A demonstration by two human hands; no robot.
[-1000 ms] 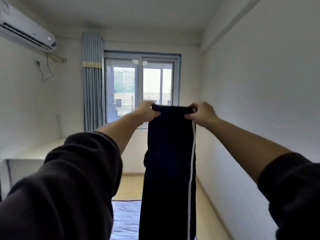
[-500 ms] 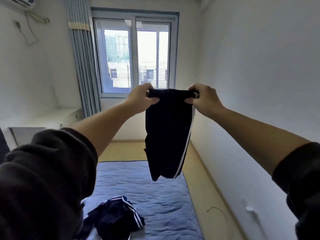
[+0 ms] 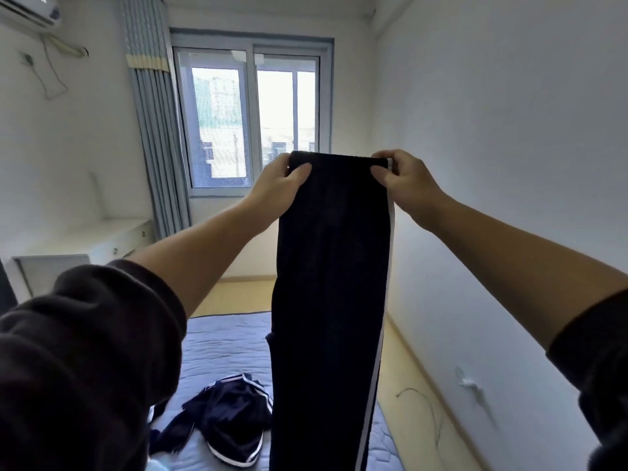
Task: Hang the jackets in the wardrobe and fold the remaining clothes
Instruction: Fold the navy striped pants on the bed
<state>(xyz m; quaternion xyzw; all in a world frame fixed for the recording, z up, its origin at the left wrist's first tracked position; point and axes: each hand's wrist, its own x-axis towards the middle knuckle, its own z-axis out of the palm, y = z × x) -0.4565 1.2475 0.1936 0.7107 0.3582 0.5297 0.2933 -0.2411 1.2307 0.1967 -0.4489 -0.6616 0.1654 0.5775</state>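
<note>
Above the blue mattress (image 3: pixel 224 348), gripping navy white-striped track pants (image 3: pixel 331 283) by the waistband with left hand (image 3: pixel 278 185) and right hand (image 3: pixel 404 180), beside a crumpled striped garment (image 3: pixel 231 413).

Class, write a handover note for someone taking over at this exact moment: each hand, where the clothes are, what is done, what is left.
Left hand: pinches the top edge's left corner.
Right hand: pinches the right corner.
Dark trousers, white side stripe, hang full length over the mattress.
A crumpled dark striped garment lies on the mattress.
Done: nothing folded or hung in view.
Left: fold the trousers, deal with the garment; no wardrobe in view.
</note>
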